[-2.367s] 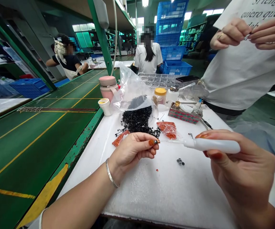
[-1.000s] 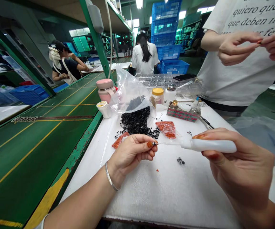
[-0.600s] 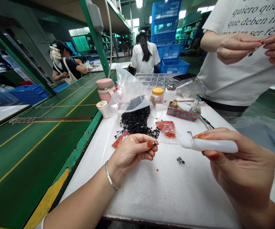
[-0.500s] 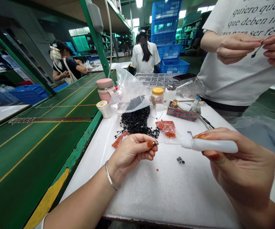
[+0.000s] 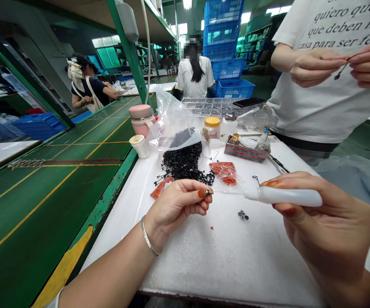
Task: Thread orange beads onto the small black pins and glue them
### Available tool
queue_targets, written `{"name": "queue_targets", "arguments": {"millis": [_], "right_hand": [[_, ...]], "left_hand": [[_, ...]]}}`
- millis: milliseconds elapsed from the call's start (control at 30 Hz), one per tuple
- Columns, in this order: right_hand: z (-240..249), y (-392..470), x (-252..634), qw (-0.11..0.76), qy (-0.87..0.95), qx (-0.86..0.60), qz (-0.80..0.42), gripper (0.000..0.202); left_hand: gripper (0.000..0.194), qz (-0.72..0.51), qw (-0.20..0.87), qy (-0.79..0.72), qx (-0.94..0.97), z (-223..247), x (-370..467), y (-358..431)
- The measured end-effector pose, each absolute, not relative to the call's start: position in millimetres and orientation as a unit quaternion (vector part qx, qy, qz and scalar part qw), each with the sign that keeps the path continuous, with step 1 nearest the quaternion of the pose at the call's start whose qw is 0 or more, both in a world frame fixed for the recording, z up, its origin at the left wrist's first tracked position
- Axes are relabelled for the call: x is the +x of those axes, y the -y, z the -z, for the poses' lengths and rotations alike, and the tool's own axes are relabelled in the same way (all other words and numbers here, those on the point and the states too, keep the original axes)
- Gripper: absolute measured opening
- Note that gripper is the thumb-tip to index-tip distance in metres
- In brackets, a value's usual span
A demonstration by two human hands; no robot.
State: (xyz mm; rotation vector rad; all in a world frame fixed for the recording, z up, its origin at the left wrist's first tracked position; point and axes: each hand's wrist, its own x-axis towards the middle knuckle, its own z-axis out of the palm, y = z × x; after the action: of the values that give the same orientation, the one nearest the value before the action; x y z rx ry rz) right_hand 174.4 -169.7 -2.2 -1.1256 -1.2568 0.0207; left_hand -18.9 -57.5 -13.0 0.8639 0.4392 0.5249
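My left hand [image 5: 185, 201] pinches a small dark round part [image 5: 207, 192] between thumb and forefinger; its exact kind is too small to make out. My right hand [image 5: 322, 218] grips a white squeeze bottle [image 5: 287, 197], held level. Its thin clear nozzle [image 5: 230, 192] points left, with the tip touching or very close to the small part. Below the nozzle, several small dark rings [image 5: 243, 215] lie on the white tabletop [image 5: 236, 256], and a tiny red piece [image 5: 212, 228] lies left of them. Behind my left hand spreads a heap of black stemmed parts [image 5: 183, 162], spilling from a clear plastic bag [image 5: 172, 115].
Two bags of orange-red bits [image 5: 224, 172] flank the heap. Beyond stand a pink flask [image 5: 141, 119], a yellow-lidded jar [image 5: 212, 127], a patterned box [image 5: 246, 152] and a compartment tray [image 5: 201, 105]. A green conveyor belt [image 5: 44, 214] runs along the left. A co-worker [image 5: 335, 85] stands at right.
My hands, the bottle and the small part stay almost still. The co-worker's hands at the right shift slightly, and the person seated at the back turns their head.
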Motion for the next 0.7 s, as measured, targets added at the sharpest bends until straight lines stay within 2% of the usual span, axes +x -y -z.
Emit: {"name": "queue_targets", "arguments": {"millis": [700], "right_hand": [[-0.4,172.5,176.6,0.653,0.567,-0.502,-0.013,0.015]], "left_hand": [[0.011,-0.248,0.854,-0.218,0.403,11.1,-17.8,58.0]]}}
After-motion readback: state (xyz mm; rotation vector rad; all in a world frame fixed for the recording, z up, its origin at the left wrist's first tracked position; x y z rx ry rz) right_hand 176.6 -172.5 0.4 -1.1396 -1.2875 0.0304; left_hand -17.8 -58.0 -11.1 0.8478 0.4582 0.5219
